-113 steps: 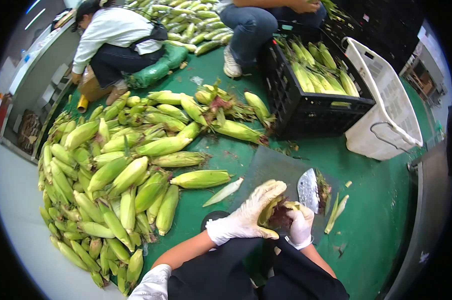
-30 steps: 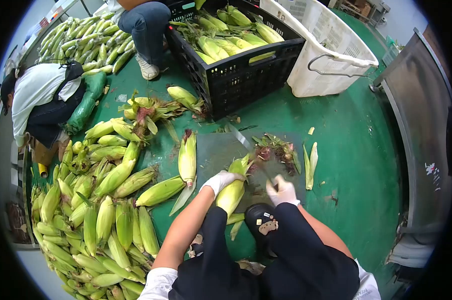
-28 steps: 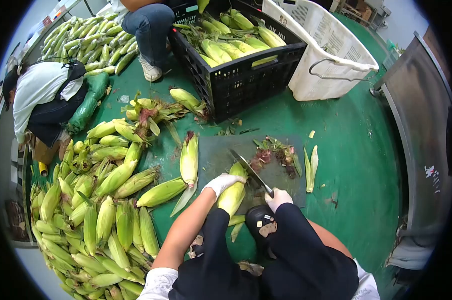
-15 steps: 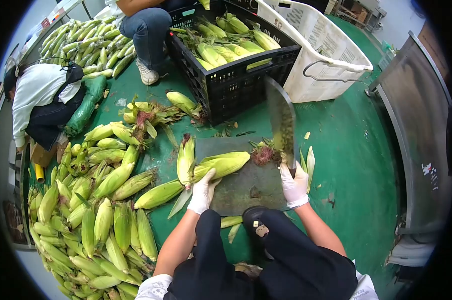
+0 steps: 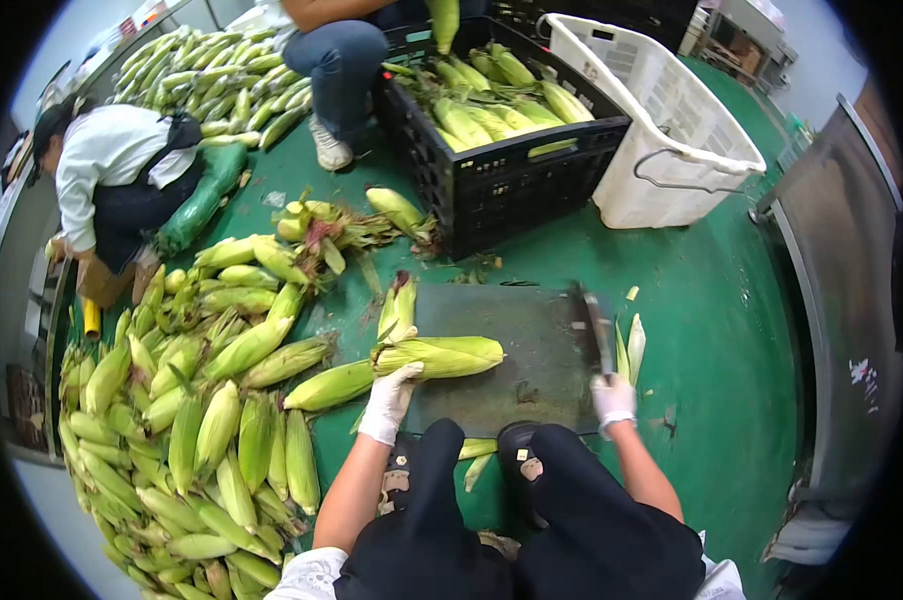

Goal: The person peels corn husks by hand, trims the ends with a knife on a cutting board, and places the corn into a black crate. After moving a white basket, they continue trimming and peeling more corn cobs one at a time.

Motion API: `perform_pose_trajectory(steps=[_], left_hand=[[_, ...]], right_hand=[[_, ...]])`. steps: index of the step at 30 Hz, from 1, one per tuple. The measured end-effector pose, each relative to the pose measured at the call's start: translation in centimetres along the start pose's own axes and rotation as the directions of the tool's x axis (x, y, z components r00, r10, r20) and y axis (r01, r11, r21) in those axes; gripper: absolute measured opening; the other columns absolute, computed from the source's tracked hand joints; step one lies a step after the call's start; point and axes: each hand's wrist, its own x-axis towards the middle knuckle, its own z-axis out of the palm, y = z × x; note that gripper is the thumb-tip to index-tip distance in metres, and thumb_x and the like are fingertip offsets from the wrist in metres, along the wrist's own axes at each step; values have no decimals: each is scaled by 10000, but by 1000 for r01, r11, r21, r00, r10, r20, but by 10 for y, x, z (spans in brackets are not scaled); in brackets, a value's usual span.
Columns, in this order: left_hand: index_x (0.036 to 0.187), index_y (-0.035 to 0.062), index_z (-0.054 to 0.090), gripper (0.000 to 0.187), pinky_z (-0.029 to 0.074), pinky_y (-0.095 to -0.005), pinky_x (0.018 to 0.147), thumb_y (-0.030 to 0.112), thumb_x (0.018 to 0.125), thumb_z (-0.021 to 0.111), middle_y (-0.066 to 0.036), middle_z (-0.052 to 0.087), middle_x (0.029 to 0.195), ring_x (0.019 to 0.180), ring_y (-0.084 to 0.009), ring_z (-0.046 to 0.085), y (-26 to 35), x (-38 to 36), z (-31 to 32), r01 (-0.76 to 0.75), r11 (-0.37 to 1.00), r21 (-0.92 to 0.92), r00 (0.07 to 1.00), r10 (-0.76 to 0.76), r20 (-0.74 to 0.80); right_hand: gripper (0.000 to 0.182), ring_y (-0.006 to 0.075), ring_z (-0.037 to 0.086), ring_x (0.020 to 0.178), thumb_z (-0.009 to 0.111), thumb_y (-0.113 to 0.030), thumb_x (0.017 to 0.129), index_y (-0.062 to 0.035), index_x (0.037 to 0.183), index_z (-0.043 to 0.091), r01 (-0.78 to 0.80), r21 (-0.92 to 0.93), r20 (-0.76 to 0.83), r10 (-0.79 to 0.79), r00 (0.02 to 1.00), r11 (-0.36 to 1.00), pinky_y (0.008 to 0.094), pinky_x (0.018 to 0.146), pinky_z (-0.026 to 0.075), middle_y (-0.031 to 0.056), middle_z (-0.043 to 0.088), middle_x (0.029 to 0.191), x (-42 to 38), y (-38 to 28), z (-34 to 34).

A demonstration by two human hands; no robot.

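My left hand (image 5: pixel 393 402), in a white glove, is closed around one end of an ear of corn in its husk (image 5: pixel 442 356). That ear lies sideways over the left half of a dark cutting board (image 5: pixel 472 308), its other end pointing right. My right hand (image 5: pixel 614 398), gloved too, grips the handle of a cleaver (image 5: pixel 598 335) at the board's right edge; the blade is blurred and seen nearly edge-on. Another husked ear (image 5: pixel 399 308) stands out behind the held one, and a further ear (image 5: pixel 329 385) lies left of my left hand.
A big heap of corn (image 5: pixel 212 430) covers the floor at left. Ahead stand a black crate (image 5: pixel 532 190) with corn and a white basket (image 5: pixel 662 170). Husk strips (image 5: pixel 636 348) lie right of the board. One person sits behind the crate; another crouches at far left (image 5: pixel 122 160).
The cleaver has swung to the right and the tuft of silk and husk has left the middle of the board. My left hand has turned its ear level. The view has shifted slightly.
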Motion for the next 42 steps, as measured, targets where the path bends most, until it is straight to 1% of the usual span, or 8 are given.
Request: perform_pose_trajectory(steps=[5, 7, 15, 17, 27, 31, 39, 42], left_hand=[[1264, -2, 557, 489, 496, -308, 910, -4, 792, 686, -93, 637, 1168, 1042, -173, 611, 37, -41, 4, -105, 989, 102, 982, 87, 170], [1245, -7, 574, 453, 471, -314, 955, 83, 822, 710, -96, 639, 1178, 1066, -187, 602, 41, -48, 20, -110, 984, 141, 958, 67, 279], [1338, -28, 377, 750, 460, -341, 975, 275, 789, 790, -137, 576, 1247, 1121, -195, 569, 31, -96, 98, 17, 591, 807, 966, -217, 138], [1266, 8, 489, 550, 474, -332, 944, 223, 830, 747, -102, 619, 1170, 1077, -188, 586, 1, -91, 80, -151, 839, 523, 905, -95, 414], [1362, 30, 462, 616, 395, -337, 1038, 241, 850, 732, -130, 554, 1317, 1184, -181, 529, 18, -78, 51, -69, 905, 420, 943, -78, 322], [1255, -4, 509, 461, 445, -292, 977, 129, 862, 710, -84, 606, 1215, 1081, -171, 595, 21, -45, 23, -9, 865, 502, 995, -40, 86], [1187, 29, 605, 426, 469, -297, 916, 168, 811, 751, -59, 675, 1074, 997, -132, 611, 36, -28, 67, -145, 434, 889, 986, -13, 167], [1154, 29, 609, 478, 493, -319, 877, 260, 769, 773, -104, 691, 1020, 972, -202, 648, 42, -39, 103, -204, 294, 934, 979, 41, 201]], right_hand=[[212, 333, 657, 694, 605, -171, 784, 5, 895, 647, -113, 175, -192, 146, 970, 978, 420, 669, 485, 223, 647, 730, -19, 44, -44], [227, 117, 533, 605, 692, -206, 777, -4, 844, 612, 164, 354, -249, -76, 966, 921, 326, 588, 455, 83, 615, 683, -44, 29, -44], [422, 121, 547, 716, 816, -251, 726, -18, 986, 579, 108, 708, 306, -441, 844, 698, 300, 666, 470, 58, 616, 789, -113, -121, -37], [350, 95, 544, 734, 804, -176, 747, -33, 971, 577, 95, 766, 358, -544, 759, 636, 282, 684, 474, 28, 618, 821, -121, -127, -48], [142, 178, 465, 552, 618, -58, 839, -6, 782, 499, 482, 403, -155, -461, 874, 778, 335, 534, 403, 110, 495, 625, -75, -110, -53], [118, 268, 500, 625, 622, -26, 814, -25, 844, 508, 595, -39, -451, -545, 706, 803, 370, 613, 428, 131, 499, 714, 6, -70, -51], [279, 355, 575, 848, 690, -158, 755, -39, 956, 538, 516, -347, -94, -577, 811, 783, 440, 719, 460, 167, 556, 913, 18, -33, 45], [335, 354, 570, 876, 688, -174, 767, -37, 1035, 542, 662, -46, -136, -661, 738, 748, 428, 755, 462, 163, 566, 984, -26, -92, 26]])
